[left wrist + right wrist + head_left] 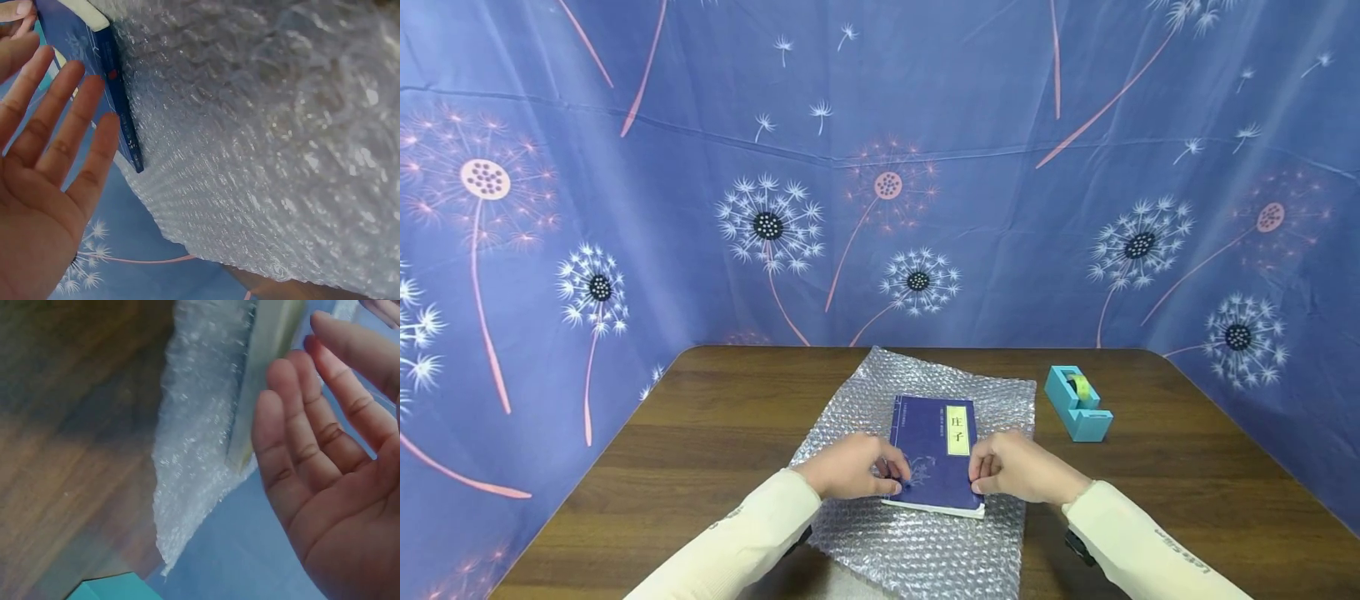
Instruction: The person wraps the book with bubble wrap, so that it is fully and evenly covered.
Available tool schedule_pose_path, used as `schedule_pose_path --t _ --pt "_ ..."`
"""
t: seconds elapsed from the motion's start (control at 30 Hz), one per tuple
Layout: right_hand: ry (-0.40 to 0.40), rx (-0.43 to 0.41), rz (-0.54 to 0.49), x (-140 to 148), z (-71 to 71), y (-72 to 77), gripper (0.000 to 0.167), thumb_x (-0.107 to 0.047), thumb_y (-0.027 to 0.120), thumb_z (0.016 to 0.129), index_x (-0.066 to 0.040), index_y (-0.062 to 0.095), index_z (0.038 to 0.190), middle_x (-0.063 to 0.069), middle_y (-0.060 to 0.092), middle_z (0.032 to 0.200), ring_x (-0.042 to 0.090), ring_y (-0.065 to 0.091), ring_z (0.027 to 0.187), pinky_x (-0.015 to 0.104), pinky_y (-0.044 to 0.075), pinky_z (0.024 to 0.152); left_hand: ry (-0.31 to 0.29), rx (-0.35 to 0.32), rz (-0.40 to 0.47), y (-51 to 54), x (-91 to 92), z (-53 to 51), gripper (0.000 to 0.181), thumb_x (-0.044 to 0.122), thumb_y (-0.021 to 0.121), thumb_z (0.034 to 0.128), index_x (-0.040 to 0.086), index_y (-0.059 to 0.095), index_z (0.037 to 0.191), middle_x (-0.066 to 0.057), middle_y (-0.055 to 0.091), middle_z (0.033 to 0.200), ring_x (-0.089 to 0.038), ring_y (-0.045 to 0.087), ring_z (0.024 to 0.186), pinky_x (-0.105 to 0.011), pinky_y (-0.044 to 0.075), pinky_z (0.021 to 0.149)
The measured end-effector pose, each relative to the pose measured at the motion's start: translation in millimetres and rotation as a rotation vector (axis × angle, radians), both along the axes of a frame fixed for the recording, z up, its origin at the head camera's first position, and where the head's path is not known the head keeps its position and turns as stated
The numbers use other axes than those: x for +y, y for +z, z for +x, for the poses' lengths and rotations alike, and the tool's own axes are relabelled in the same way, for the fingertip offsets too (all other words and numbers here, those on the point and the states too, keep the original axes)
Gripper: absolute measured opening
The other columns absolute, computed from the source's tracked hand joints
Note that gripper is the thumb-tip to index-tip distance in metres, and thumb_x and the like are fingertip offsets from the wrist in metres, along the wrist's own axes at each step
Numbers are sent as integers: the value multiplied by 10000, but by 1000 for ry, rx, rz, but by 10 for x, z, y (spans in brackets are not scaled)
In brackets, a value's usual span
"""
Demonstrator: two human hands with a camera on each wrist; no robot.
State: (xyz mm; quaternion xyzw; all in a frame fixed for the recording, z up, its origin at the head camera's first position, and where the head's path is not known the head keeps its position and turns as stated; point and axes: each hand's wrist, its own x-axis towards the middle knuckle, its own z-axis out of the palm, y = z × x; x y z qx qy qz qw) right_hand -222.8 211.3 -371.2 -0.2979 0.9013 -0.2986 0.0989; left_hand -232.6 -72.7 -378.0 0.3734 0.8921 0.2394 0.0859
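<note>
A dark blue book with a yellow title label lies flat on a sheet of bubble wrap. At the book's lower left, my left hand hovers over the cover and spine side; its fingers are loosely extended in the left wrist view and grip nothing. My right hand is at the book's right edge, with slightly bent fingers beside the pale page edges. Whether those fingertips touch the book is hard to tell.
A turquoise tape dispenser with a yellow-green roll stands on the brown wooden table, right of the bubble wrap. A blue dandelion-print cloth hangs behind and along both sides of the table.
</note>
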Motion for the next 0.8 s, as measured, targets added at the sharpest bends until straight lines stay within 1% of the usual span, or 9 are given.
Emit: schedule_pose_path --t 0.17,0.3,0.37,0.4,0.47,0.53,0.63,0.73,0.8 --pt "14 -1 19 -6 12 -55 206 -71 858 795 -154 669 792 -108 609 732 52 562 672 249 503 611 -27 28 -109 6 7 59 164 193 815 864 224 775 1019 126 712 1023 -6 615 904 -228 506 860" --pt "14 -25 50 23 34 -64 230 -100 883 772 -155 666 823 -89 598 755 68 552 702 258 495 632 -46 76 -219 34 27 117 260 302 850 828 261 761 1069 99 671 1180 -86 624 1094 -280 491 977" --pt "17 -42 60 43 42 -62 246 -106 889 768 -162 662 845 -78 600 774 76 550 718 265 490 639 -41 85 -270 55 42 143 329 375 863 802 285 750 1097 71 640 1288 -135 602 1198 -317 471 1036" --pt "23 -50 63 54 44 -61 258 -99 891 764 -164 660 858 -73 602 783 80 552 726 267 491 645 -38 90 -289 64 47 154 363 403 873 785 294 744 1105 53 621 1331 -162 585 1242 -335 466 1052" --pt "38 -61 65 76 52 -61 286 -85 893 755 -169 655 889 -72 609 803 82 562 747 271 497 660 -30 94 -318 77 53 174 446 459 890 738 310 728 1125 45 598 1358 -177 574 1259 -362 477 1047" --pt "59 -60 72 103 63 -62 314 -78 893 750 -175 653 929 -80 616 829 80 573 772 278 509 682 -28 104 -336 78 57 185 528 506 908 685 318 709 1137 60 590 1327 -162 577 1233 -362 493 1024" --pt "92 -60 74 148 86 -60 347 -53 882 752 -173 653 984 -92 621 866 72 584 812 290 523 725 -48 126 -340 65 55 198 630 536 936 616 305 679 1144 116 571 1200 -88 569 1162 -294 493 997" --pt "116 -92 72 184 114 -49 363 -10 860 764 -174 652 1012 -94 617 900 71 581 848 299 525 757 -69 148 -344 58 50 229 704 556 952 564 292 647 1142 147 531 1124 -28 540 1099 -220 472 976" --pt "130 -116 72 200 133 -38 387 41 836 755 -181 648 1011 -97 614 924 74 576 874 304 521 776 -82 163 -356 57 46 259 712 568 956 538 283 628 1102 152 503 1100 -12 513 1060 -195 466 954"
